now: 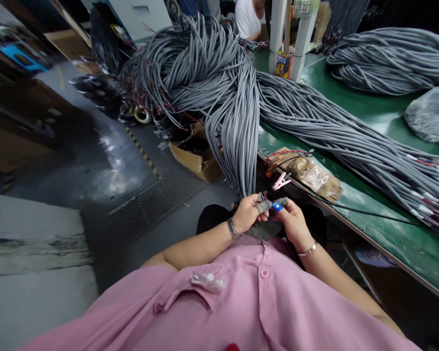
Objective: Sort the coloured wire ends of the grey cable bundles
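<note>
Above my lap, my left hand (249, 213) is closed around a cable end, and thin coloured wires (263, 196) stick up from between its fingers. My right hand (293, 222) is closed close beside it and pinches a small blue piece with a pale round spot (277, 206); its exact kind is too small to make out. Greyish wrapping covers fingers on both hands. Right behind the hands, a thick bundle of grey cables (237, 141) hangs over the table edge, its lower ends partly hidden by my left hand.
Many grey cables lie across the green table (354, 107), with a coil (391, 58) at the back right. A pink clip (281, 181) and a wooden block (303, 168) are at the near edge. An open carton (192, 158) stands below. Farther back is another person (247, 19).
</note>
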`<state>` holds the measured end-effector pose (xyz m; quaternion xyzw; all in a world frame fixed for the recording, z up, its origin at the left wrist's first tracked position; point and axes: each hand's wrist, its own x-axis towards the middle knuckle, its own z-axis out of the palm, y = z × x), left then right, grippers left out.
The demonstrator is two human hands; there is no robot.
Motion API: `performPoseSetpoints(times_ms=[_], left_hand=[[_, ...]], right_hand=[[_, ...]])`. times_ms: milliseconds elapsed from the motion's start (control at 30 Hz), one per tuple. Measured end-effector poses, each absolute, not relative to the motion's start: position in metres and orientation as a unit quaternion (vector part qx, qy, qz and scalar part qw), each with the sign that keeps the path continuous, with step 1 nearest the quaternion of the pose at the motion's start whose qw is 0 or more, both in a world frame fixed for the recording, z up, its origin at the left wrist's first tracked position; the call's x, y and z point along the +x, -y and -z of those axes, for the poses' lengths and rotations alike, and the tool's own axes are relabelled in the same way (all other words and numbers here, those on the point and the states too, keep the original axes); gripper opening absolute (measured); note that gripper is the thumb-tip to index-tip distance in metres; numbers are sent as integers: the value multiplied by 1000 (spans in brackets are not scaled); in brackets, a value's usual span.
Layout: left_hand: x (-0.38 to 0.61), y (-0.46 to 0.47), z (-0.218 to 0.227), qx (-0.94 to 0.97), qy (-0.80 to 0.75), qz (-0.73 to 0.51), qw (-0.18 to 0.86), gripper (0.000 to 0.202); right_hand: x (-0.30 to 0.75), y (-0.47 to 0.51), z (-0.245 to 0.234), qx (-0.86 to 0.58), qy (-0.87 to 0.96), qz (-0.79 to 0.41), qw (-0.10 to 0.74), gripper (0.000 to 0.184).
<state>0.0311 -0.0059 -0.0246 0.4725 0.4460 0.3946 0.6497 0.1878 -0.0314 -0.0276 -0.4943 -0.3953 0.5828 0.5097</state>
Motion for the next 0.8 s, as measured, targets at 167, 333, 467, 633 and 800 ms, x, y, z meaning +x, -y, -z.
performPoseSetpoints(times_ms=[167,333,467,633,800], left_hand=[[27,7,24,469,-422,-375,679,35],[25,13,25,458,-426,-394,673,37],[25,13,25,426,-430,-429,670,40],[25,11,24,424,-426,-439,668,41],[25,12,23,440,-423,-427,667,37]], right_hand=[[179,21,22,-459,418,-593,513,25],[178,5,16,-453,426,-603,499,27],[181,1,19,-452,401,-595,530,26],[182,5,16,-427,355,-678,482,31],[178,5,8,-430,396,-674,452,26]])
